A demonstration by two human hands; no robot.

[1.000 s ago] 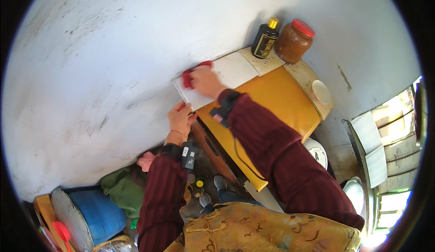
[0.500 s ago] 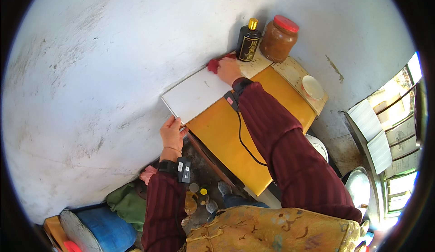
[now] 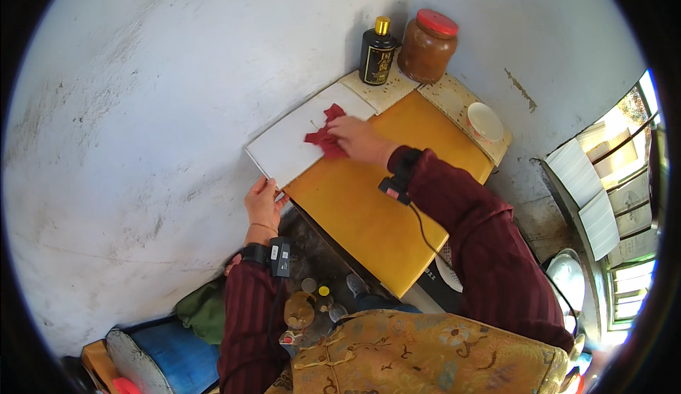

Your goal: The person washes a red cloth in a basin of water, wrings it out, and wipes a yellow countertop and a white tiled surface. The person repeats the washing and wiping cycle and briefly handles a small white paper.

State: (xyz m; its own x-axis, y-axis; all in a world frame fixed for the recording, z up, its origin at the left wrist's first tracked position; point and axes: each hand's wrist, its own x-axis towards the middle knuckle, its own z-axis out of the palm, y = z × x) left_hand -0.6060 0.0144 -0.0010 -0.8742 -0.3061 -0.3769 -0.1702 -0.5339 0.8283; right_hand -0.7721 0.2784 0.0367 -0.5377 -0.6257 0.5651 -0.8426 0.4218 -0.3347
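A white tile or flat panel (image 3: pixel 287 135) lies against the wall on the left end of a tabletop with a yellow-orange cover (image 3: pixel 369 209). On the panel's right side my right hand (image 3: pixel 362 141) presses a dark red cloth (image 3: pixel 328 133), its fingers closed on it. The cloth lies bunched, partly over the cover's edge. My left hand (image 3: pixel 264 202) pinches the panel's near left corner, thumb on top and other fingers beneath.
A black bottle with a gold cap (image 3: pixel 377 57) and a brown jar with a red lid (image 3: pixel 428 48) stand in the far corner. A white bowl (image 3: pixel 485 121) sits on a speckled board at the right. A blue container (image 3: pixel 170 355) is at lower left.
My right hand has drawn the red cloth from beside the bottle toward me and left, across the white panel. My left hand stays at the corner.
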